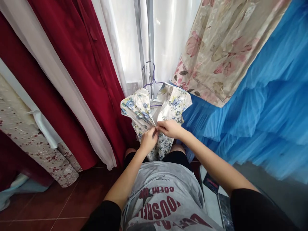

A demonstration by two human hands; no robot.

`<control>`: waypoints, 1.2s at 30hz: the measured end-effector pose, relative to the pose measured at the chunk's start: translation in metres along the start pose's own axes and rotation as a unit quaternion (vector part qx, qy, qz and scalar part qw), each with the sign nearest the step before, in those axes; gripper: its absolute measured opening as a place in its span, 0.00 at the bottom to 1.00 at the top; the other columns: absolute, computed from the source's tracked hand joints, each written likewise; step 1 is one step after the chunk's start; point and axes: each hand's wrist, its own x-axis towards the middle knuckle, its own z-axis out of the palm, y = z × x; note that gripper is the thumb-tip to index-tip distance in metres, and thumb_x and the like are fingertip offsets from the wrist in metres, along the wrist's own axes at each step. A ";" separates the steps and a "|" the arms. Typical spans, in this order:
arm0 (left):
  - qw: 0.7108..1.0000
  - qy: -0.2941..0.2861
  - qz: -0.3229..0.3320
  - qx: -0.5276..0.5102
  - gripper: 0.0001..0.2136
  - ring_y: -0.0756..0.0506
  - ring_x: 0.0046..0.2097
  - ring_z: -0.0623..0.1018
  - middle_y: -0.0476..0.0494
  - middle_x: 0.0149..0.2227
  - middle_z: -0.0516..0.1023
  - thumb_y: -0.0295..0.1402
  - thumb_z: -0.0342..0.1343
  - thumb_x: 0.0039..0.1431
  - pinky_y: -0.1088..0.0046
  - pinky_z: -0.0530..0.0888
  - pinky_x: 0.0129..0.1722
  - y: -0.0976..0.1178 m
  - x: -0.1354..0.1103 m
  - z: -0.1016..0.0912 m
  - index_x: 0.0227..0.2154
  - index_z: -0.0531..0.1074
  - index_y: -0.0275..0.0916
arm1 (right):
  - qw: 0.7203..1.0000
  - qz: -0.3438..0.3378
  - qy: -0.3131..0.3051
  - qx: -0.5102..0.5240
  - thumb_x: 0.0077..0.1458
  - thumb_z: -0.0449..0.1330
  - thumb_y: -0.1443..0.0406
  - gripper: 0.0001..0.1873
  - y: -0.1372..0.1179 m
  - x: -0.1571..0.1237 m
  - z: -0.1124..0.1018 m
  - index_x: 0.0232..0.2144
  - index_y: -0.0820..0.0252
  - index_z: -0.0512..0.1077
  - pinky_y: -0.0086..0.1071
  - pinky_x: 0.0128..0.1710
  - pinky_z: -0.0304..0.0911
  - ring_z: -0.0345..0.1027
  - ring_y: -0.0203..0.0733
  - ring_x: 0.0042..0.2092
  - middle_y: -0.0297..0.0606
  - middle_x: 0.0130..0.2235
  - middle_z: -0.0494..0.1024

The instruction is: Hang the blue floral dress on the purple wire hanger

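Note:
A white dress with blue and yellow flowers [141, 107] hangs on a purple wire hanger [154, 80] in front of me, its neckline parted at the front. My left hand [149, 138] pinches the fabric at the bottom of that opening. Right beside it, my right hand [169, 128] grips the other edge with thumb and forefinger. The fingertips of both hands almost meet there. Whether a button or a zip lies between them is hidden. Below my hands the dress hangs down over my lap.
Dark red curtains [96, 80] and white drapes hang at the left. A beige floral cloth [216, 57] and ruffled blue tulle [235, 125] hang at the right. Grey ribbons [150, 35] run down behind the hanger. The floor [69, 202] has reddish tiles.

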 end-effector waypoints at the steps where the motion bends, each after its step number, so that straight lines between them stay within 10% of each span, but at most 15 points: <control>1: 1.000 -0.020 -0.006 0.019 0.06 0.42 0.38 0.79 0.42 0.34 0.79 0.34 0.51 0.68 0.68 0.71 0.39 0.002 0.007 0.001 0.39 0.71 0.40 | 0.999 -0.009 -0.015 -0.030 0.67 0.51 0.59 0.15 0.006 0.007 -0.008 0.31 0.59 0.72 0.33 0.30 0.45 0.62 0.40 0.28 0.38 0.27 0.75; 14: 0.928 -0.288 0.006 0.234 0.07 0.36 0.39 0.81 0.35 0.35 0.81 0.32 0.55 0.62 0.65 0.71 0.38 0.036 0.033 -0.026 0.33 0.78 0.39 | 0.980 0.006 0.135 -0.143 0.65 0.52 0.61 0.13 0.047 0.128 -0.113 0.38 0.60 0.74 0.34 0.32 0.47 0.68 0.50 0.35 0.45 0.34 0.79; 18: 0.993 -0.059 0.029 0.094 0.11 0.41 0.32 0.78 0.44 0.30 0.79 0.40 0.50 0.69 0.66 0.71 0.36 0.041 0.076 -0.057 0.43 0.76 0.42 | 0.977 0.021 0.192 -0.090 0.66 0.51 0.61 0.13 0.037 0.111 -0.105 0.37 0.59 0.73 0.34 0.31 0.49 0.67 0.48 0.32 0.41 0.31 0.77; 21: 0.989 0.116 0.094 -0.002 0.14 0.44 0.32 0.78 0.46 0.31 0.78 0.38 0.45 0.73 0.67 0.71 0.38 0.045 0.123 -0.083 0.54 0.69 0.44 | 0.970 0.044 0.239 -0.030 0.61 0.55 0.64 0.09 0.032 0.100 -0.098 0.31 0.60 0.72 0.35 0.32 0.52 0.66 0.46 0.31 0.40 0.28 0.75; 27: 0.980 0.083 0.165 0.069 0.09 0.45 0.32 0.76 0.48 0.26 0.75 0.33 0.53 0.68 0.69 0.68 0.37 0.049 0.180 -0.100 0.32 0.74 0.39 | 0.915 0.120 0.264 0.280 0.55 0.58 0.66 0.10 0.031 0.098 -0.083 0.22 0.58 0.65 0.32 0.27 0.59 0.62 0.38 0.23 0.34 0.20 0.70; 31: 0.973 0.162 0.166 0.011 0.09 0.47 0.31 0.77 0.48 0.26 0.76 0.33 0.53 0.68 0.71 0.68 0.36 0.046 0.182 -0.097 0.31 0.73 0.39 | 0.846 0.144 0.271 0.436 0.53 0.60 0.65 0.12 0.033 0.104 -0.056 0.21 0.55 0.62 0.29 0.21 0.54 0.57 0.34 0.19 0.28 0.17 0.66; 36: 0.929 0.327 0.066 -0.157 0.11 0.50 0.30 0.77 0.49 0.26 0.75 0.36 0.53 0.67 0.77 0.70 0.33 -0.004 0.185 -0.122 0.30 0.72 0.38 | 0.841 0.186 0.212 0.462 0.45 0.60 0.68 0.10 0.036 0.099 -0.016 0.18 0.56 0.63 0.28 0.19 0.49 0.53 0.32 0.18 0.27 0.14 0.63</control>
